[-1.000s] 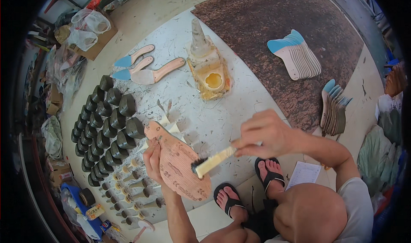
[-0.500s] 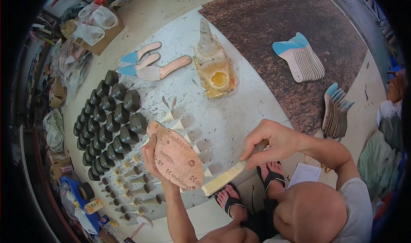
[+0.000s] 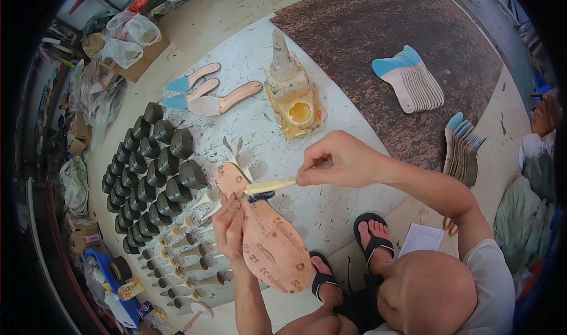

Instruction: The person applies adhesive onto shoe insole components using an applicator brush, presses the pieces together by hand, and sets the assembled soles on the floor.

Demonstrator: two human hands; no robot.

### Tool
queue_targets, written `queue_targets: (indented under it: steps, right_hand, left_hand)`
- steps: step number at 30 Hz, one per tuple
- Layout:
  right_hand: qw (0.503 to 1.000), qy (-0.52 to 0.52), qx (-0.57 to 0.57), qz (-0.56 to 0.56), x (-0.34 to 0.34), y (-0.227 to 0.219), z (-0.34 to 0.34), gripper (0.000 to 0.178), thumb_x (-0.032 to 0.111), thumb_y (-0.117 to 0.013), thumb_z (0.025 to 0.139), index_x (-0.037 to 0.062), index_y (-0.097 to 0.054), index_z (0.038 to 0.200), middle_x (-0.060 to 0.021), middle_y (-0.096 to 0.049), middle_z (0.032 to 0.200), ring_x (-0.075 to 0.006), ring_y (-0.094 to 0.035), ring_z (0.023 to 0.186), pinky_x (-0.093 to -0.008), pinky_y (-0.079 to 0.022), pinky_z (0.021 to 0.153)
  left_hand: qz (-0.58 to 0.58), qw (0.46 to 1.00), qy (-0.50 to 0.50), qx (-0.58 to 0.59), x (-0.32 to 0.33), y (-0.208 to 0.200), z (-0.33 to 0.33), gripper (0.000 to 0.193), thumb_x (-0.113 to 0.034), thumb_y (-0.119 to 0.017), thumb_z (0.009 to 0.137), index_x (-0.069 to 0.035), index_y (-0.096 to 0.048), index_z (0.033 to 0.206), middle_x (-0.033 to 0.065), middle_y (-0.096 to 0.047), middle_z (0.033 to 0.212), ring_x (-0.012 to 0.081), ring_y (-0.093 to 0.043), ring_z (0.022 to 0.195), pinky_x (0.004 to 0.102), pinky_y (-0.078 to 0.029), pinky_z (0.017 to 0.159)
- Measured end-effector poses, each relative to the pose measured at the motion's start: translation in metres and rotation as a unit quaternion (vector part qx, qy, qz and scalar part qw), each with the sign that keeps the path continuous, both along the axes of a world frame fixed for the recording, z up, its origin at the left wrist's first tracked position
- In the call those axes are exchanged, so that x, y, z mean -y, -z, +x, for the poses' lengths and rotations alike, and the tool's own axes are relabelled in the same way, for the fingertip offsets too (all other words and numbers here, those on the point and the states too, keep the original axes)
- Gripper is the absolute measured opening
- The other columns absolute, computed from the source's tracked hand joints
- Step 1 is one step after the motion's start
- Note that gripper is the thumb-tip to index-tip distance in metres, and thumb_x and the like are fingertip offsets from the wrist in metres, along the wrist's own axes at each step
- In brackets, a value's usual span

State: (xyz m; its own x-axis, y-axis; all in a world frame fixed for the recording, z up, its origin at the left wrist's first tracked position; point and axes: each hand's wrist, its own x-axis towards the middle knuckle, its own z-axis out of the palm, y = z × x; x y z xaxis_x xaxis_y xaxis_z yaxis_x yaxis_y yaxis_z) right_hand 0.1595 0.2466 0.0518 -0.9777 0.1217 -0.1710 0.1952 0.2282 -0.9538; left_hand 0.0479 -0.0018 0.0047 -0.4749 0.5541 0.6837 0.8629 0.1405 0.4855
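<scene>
My left hand (image 3: 228, 225) grips a tan, printed shoe insole (image 3: 274, 252) near its narrow waist, with the small end up and away from me. In my right hand (image 3: 342, 161) is a brush (image 3: 274, 185) with a cream handle and dark bristles, pinched at its end. Its bristles meet the insole's edge just below the small end. Beyond my right hand stands a crusted glue pot (image 3: 277, 93) with a round opening showing yellow glue. Left of the pot lie three insoles (image 3: 236, 96), two with blue tips.
Rows of dark shoe heels (image 3: 150, 169) cover the left side, with smaller cream and dark heels (image 3: 192, 250) nearer me. Fanned insoles (image 3: 416, 87) rest on a brown mottled sheet (image 3: 348, 33), and a second stack (image 3: 462, 152) is nearer right. A paper (image 3: 421, 240) lies by my foot.
The insole has turned and tipped, its wide end now nearer me. My right hand has moved up and left, bringing the brush from below the insole onto its edge.
</scene>
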Motion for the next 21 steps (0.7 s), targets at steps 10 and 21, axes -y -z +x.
queue_targets:
  steps: [10, 21]
  right_hand:
    - [0.994, 0.074, -0.033, 0.067, -0.034, 0.051, -0.033, 0.025, 0.026, -0.072, 0.081, 0.0011, -0.071, 0.084, -0.0079, -0.067, 0.073, -0.0139, -0.061, 0.067, -0.0296, -0.047, 0.064]
    - [0.966, -0.016, -0.163, 0.199, -0.015, 0.01, -0.02, 0.016, 0.023, -0.071, 0.08, 0.009, -0.068, 0.087, -0.0071, -0.065, 0.074, -0.0241, -0.063, 0.069, -0.0352, -0.046, 0.064]
  left_hand:
    - [0.061, 0.947, -0.054, 0.31, -0.005, -0.017, 0.014, 0.014, 0.002, -0.063, 0.086, 0.006, -0.057, 0.098, 0.0146, -0.062, 0.095, 0.0239, -0.064, 0.094, 0.0408, -0.055, 0.088]
    - [0.115, 0.709, 0.014, 0.696, 0.001, -0.009, -0.004, 0.008, -0.002, -0.062, 0.09, -0.003, -0.057, 0.096, 0.0069, -0.068, 0.089, 0.0158, -0.068, 0.08, 0.0294, -0.059, 0.07]
